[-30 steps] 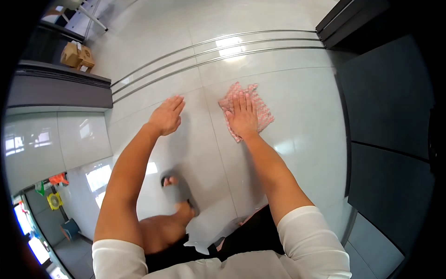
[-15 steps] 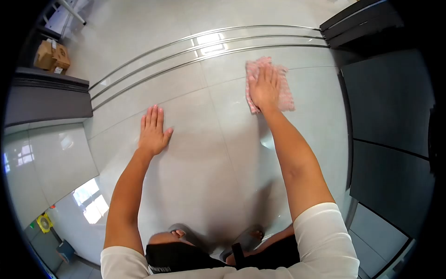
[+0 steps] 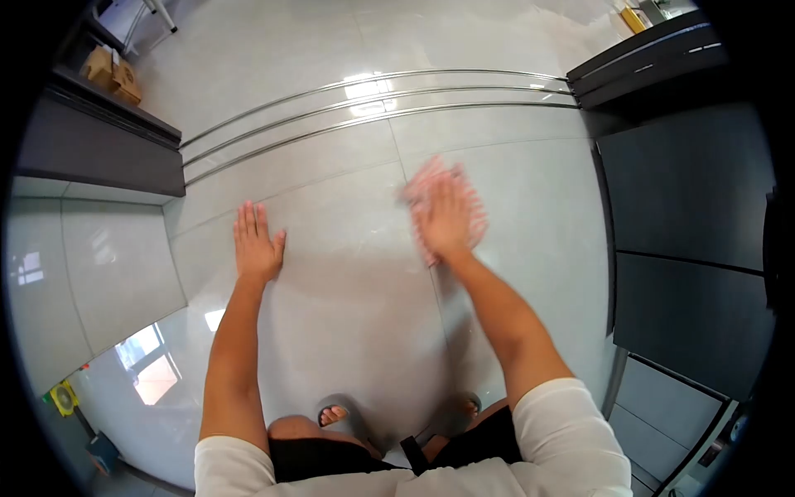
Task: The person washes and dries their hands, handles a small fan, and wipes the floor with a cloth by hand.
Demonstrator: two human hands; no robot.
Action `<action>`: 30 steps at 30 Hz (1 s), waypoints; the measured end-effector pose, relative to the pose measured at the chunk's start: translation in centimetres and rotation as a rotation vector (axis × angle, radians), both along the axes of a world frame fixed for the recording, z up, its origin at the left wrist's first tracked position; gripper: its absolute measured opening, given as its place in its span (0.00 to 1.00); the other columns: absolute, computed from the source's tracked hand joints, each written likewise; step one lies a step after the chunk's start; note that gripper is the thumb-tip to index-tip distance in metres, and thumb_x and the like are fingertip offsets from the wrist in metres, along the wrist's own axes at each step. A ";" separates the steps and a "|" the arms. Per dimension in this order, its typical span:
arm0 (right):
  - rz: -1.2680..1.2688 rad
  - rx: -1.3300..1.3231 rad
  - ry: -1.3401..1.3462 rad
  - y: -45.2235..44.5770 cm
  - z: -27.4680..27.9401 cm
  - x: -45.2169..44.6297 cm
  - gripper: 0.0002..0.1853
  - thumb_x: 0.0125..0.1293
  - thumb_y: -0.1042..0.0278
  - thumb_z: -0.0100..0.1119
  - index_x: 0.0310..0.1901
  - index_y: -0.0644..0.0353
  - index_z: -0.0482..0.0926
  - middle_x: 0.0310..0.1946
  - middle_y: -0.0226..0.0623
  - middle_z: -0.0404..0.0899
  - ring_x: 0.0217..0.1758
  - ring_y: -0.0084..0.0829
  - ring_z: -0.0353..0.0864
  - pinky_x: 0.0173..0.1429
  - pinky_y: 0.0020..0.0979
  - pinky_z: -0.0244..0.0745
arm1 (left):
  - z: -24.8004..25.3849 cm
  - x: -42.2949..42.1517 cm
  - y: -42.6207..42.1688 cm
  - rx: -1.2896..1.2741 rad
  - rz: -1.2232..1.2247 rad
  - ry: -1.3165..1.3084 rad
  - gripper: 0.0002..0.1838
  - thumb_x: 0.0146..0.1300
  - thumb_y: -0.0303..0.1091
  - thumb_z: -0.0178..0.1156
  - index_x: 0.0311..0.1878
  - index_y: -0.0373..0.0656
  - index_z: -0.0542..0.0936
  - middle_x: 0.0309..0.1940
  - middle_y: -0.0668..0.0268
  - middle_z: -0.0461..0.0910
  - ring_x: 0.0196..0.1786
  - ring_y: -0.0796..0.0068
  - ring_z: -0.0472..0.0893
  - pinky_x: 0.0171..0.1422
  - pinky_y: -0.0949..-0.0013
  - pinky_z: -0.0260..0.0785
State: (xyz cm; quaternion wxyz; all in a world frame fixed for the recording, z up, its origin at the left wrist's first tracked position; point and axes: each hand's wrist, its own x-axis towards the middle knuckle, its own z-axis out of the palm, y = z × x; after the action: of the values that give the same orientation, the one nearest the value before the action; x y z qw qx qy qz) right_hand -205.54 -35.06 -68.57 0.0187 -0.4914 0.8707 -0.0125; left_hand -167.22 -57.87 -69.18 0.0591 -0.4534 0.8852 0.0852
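Note:
A crumpled pink and white patterned cloth (image 3: pixel 477 217) lies on the glossy pale tiled floor (image 3: pixel 356 290). My right hand (image 3: pixel 446 217) rests flat on top of it, fingers pointing forward, slightly blurred by motion; the cloth shows on both sides of the hand. To the left, my left hand (image 3: pixel 259 246) is spread palm down on the bare tiles, thumb out to the side, holding nothing.
Three metal rails (image 3: pixel 331 120) cross the floor ahead. Dark cabinet panels (image 3: pixel 687 190) line the right side. A dark frame (image 3: pixel 99 149) and a cardboard box (image 3: pixel 112 74) are at the upper left. My sandalled feet show at the bottom.
Since half a second ago, my right hand and the cloth have come back toward me and to the left. My left hand, lifted earlier, is now flat on the floor.

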 end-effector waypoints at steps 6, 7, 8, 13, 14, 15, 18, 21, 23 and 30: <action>0.003 -0.235 0.024 -13.0 -2.2 -3.9 0.41 0.84 0.40 0.50 0.86 0.63 0.65 0.89 0.53 0.60 0.93 0.58 0.54 0.94 0.60 0.44 | 0.0 -0.1 0.3 0.022 0.027 0.007 0.44 0.86 0.57 0.49 0.92 0.38 0.53 0.94 0.48 0.45 0.96 0.47 0.42 0.97 0.45 0.32; 0.096 -0.255 0.026 -15.1 -2.1 -1.6 0.40 0.84 0.40 0.49 0.86 0.62 0.66 0.89 0.53 0.60 0.93 0.58 0.54 0.94 0.60 0.44 | -0.1 -0.1 0.2 0.019 0.014 0.024 0.44 0.85 0.56 0.49 0.92 0.38 0.53 0.94 0.48 0.45 0.96 0.47 0.42 0.97 0.45 0.33; 0.148 -0.259 0.004 -16.5 -1.8 1.6 0.40 0.84 0.41 0.49 0.86 0.62 0.66 0.89 0.53 0.61 0.93 0.57 0.54 0.94 0.59 0.45 | -0.1 0.1 0.1 0.017 -0.002 0.043 0.44 0.85 0.56 0.50 0.92 0.38 0.53 0.94 0.48 0.46 0.96 0.47 0.42 0.97 0.44 0.33; 0.454 -0.203 -0.138 -15.2 -0.3 15.5 0.40 0.80 0.43 0.55 0.85 0.61 0.69 0.88 0.50 0.63 0.93 0.53 0.56 0.94 0.57 0.45 | -1.8 4.4 -2.6 0.118 -0.124 0.206 0.43 0.86 0.54 0.50 0.92 0.38 0.53 0.94 0.49 0.46 0.95 0.47 0.43 0.97 0.44 0.34; 0.559 -0.224 -0.182 -12.1 0.0 16.9 0.41 0.79 0.43 0.56 0.85 0.61 0.69 0.88 0.50 0.63 0.93 0.53 0.56 0.94 0.57 0.44 | -1.4 5.2 -3.5 0.214 -0.188 0.290 0.42 0.86 0.53 0.49 0.92 0.38 0.53 0.94 0.51 0.46 0.96 0.48 0.43 0.97 0.47 0.34; 0.663 -0.245 -0.221 -9.8 0.4 17.0 0.41 0.78 0.43 0.57 0.85 0.61 0.68 0.88 0.51 0.63 0.93 0.53 0.55 0.94 0.57 0.44 | -0.7 5.4 -3.9 0.202 -0.194 0.300 0.42 0.86 0.53 0.49 0.92 0.38 0.53 0.94 0.51 0.46 0.96 0.48 0.43 0.97 0.47 0.34; 0.366 0.078 -0.330 -5.6 3.8 13.2 0.41 0.81 0.45 0.56 0.85 0.66 0.66 0.89 0.54 0.60 0.93 0.57 0.54 0.94 0.60 0.43 | -0.5 7.1 -2.0 0.102 0.003 0.079 0.41 0.86 0.52 0.50 0.92 0.40 0.53 0.94 0.53 0.47 0.96 0.50 0.43 0.97 0.48 0.35; 0.179 -0.077 -0.048 -5.8 -0.6 4.5 0.44 0.82 0.44 0.55 0.87 0.67 0.60 0.89 0.58 0.57 0.93 0.61 0.52 0.94 0.60 0.42 | -1.1 6.7 -1.5 -0.022 0.005 0.100 0.41 0.86 0.52 0.50 0.92 0.42 0.54 0.94 0.55 0.48 0.96 0.52 0.44 0.97 0.48 0.36; 0.046 -0.127 -0.005 -10.4 -0.9 2.2 0.44 0.83 0.42 0.52 0.88 0.67 0.59 0.90 0.59 0.56 0.94 0.60 0.50 0.94 0.59 0.41 | 0.2 6.5 -1.6 0.008 0.016 0.041 0.41 0.86 0.52 0.50 0.92 0.42 0.56 0.94 0.55 0.49 0.96 0.54 0.45 0.97 0.48 0.36; 0.334 -0.185 -0.057 -23.1 -1.7 15.4 0.41 0.85 0.41 0.47 0.88 0.62 0.61 0.91 0.52 0.55 0.95 0.55 0.48 0.95 0.56 0.40 | -0.8 7.4 -1.9 -0.023 -0.003 0.145 0.41 0.85 0.51 0.51 0.91 0.40 0.57 0.94 0.55 0.50 0.95 0.54 0.47 0.97 0.48 0.36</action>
State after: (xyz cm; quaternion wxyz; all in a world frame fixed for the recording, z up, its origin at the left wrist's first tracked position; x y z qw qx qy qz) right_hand -190.11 -58.14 -70.24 0.0000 -0.6280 0.7713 -0.1034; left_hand -159.82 -59.81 -69.94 -0.0103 -0.4453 0.8888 0.1078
